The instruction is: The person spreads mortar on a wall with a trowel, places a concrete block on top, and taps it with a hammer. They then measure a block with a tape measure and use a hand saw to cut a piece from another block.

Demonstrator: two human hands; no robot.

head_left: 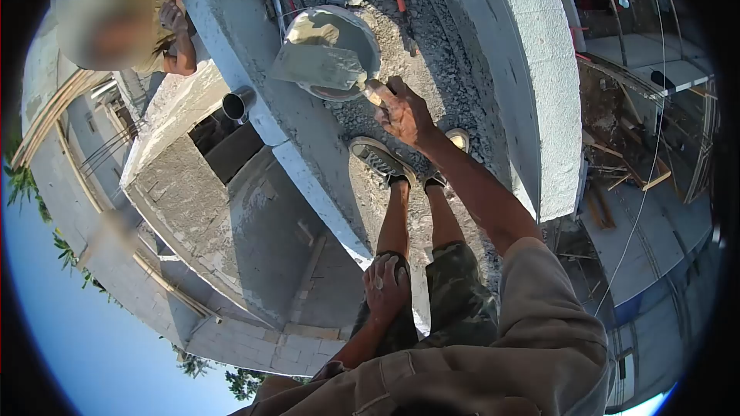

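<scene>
Upper centre, your right hand (405, 114) clasps a trowel (320, 66) hiding part of a bucket (375, 45) on rubble (445, 69); finger spacing is unclear on your left hand (387, 286).

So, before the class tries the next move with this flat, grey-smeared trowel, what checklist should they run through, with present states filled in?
1. Trowel held: ok. The bare right-hand grip is closed around the handle of the flat, grey-smeared trowel.
2. Blade over the round grey bucket: ok. Whether it touches the rim: cannot tell.
3. Other hand clear of the bucket: ok. The bare left-hand grip rests on the left leg, by the knee.
4. Ground free of loose pieces: not ok. Broken grey rubble lies near the grey lace-up shoes.
5. Co-worker's bare hands apart from the trowel: ok.
</scene>
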